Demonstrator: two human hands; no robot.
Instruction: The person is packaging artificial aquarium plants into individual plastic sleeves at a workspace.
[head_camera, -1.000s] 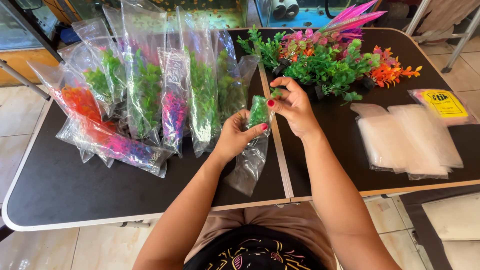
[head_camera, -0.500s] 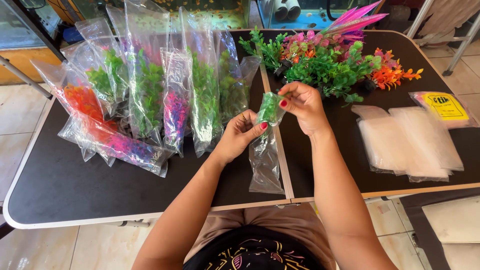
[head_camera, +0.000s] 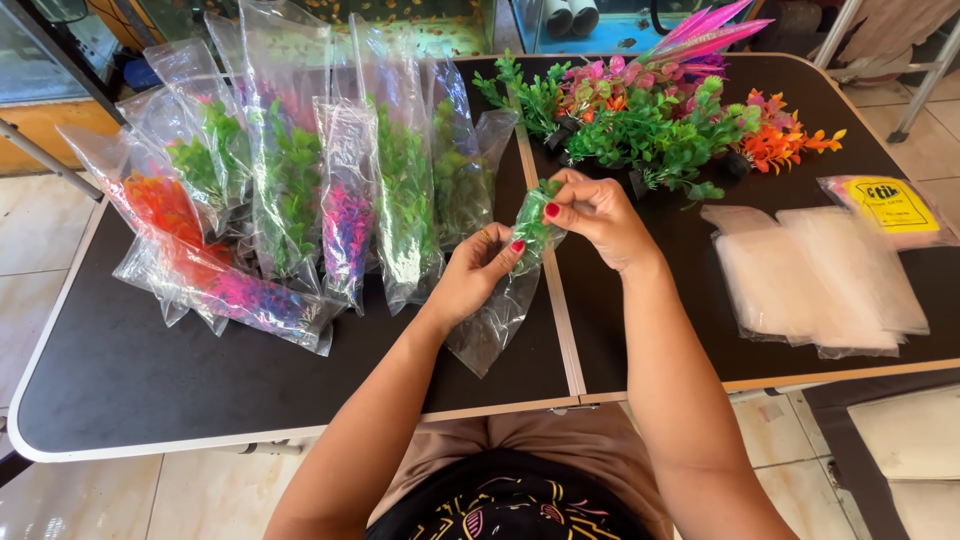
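Note:
A small green plastic plant sits partly inside the mouth of a clear plastic bag above the middle of the black table. My left hand pinches the bag's upper edge from the left. My right hand grips the plant's top and the bag's rim from the right. The empty lower part of the bag hangs down and rests on the table.
Several bagged plastic plants lie fanned out on the left. A heap of loose plastic plants, green, pink and orange, lies at the back right. A stack of empty clear bags and a yellow-labelled packet lie on the right.
Both hands lifted the bag and plant slightly off the table, and the green plant has slid further into the bag's mouth.

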